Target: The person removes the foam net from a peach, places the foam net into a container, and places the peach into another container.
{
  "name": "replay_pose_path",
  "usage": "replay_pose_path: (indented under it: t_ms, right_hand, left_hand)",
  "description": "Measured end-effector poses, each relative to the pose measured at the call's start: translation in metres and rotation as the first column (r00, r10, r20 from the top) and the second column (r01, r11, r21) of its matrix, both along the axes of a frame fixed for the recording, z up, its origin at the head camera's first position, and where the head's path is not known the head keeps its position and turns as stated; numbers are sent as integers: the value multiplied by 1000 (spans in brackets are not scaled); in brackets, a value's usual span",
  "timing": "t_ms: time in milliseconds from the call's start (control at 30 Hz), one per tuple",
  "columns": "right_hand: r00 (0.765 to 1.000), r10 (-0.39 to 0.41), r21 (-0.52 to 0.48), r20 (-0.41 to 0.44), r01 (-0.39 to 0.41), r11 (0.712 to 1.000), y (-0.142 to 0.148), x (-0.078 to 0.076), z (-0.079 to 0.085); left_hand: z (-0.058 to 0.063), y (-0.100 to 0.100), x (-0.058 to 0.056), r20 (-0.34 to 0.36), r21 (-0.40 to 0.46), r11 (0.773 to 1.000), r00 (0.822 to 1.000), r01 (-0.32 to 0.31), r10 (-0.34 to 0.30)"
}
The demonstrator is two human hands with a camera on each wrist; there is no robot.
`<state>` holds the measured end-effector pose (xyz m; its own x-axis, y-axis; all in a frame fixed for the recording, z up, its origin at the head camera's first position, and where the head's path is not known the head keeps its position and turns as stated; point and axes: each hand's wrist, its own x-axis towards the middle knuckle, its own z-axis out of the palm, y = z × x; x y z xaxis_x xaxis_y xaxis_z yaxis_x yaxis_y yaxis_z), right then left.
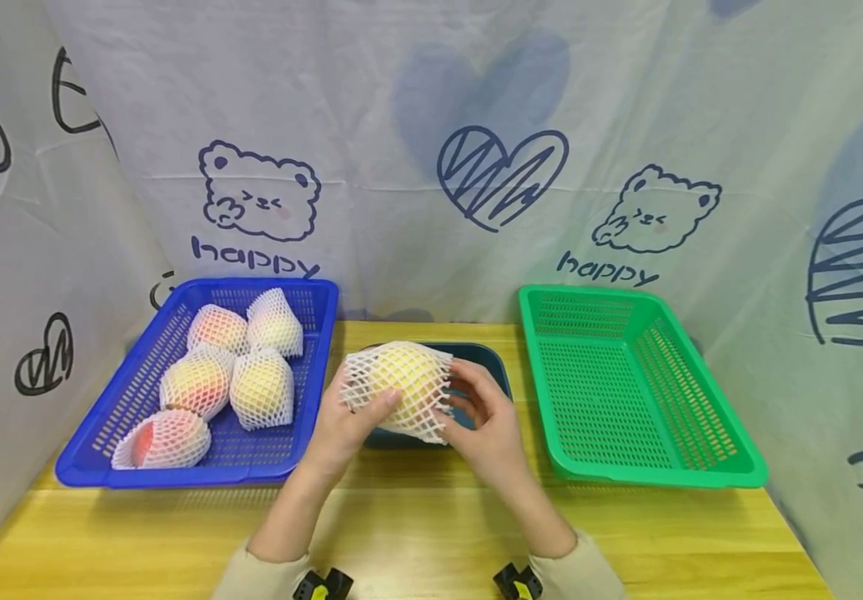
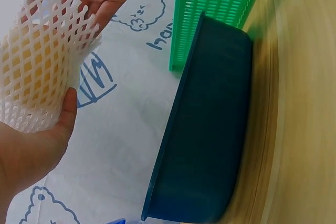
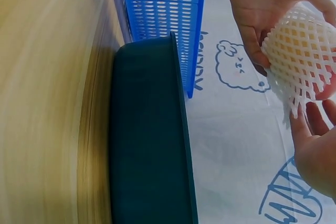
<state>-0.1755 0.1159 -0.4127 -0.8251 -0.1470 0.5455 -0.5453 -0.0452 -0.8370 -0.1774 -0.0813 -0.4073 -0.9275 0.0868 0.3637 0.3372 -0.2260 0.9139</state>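
A yellow peach (image 1: 408, 371) in a white foam net (image 1: 431, 417) is held up over the dark teal bin (image 1: 502, 375) in the head view. My left hand (image 1: 341, 429) grips the netted peach from its left, thumb laid across the front. At the other side my right hand (image 1: 493, 417) has its fingers curled and pinches the loose open edge of the net. A reddish patch of the peach (image 3: 326, 88) shows at the net's open end in the right wrist view. In the left wrist view, the net (image 2: 39, 61) sticks out past the fruit toward the right hand.
On the left, a blue basket (image 1: 251, 475) holds several peaches (image 1: 197, 382) in foam nets. A green basket (image 1: 611, 400) stands on the right with its bottom mesh showing. All sit on a wooden table (image 1: 431, 533), with a printed cloth (image 1: 378, 233) behind.
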Motion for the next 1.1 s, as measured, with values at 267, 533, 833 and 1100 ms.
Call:
replay_pose_path:
  t_ms: [267,533,833,1100]
  right_hand:
    - [998,30,38,47,-31,999,2,1,1]
    - [995,12,48,100,-17,999,2,2,2]
    - [997,-2,53,82,-2,999,2,1,2]
    - [997,-46,77,62,41,996,4,1,3]
  left_hand:
    - [-4,4,0,2,-22,999,1000,28,-28]
    - [-4,9,3,20,-49,995,996,83,-82]
    - [-3,7,3,15,-53,994,995,96,-95]
    - [-1,4,3,22,-71,992,995,100,-99]
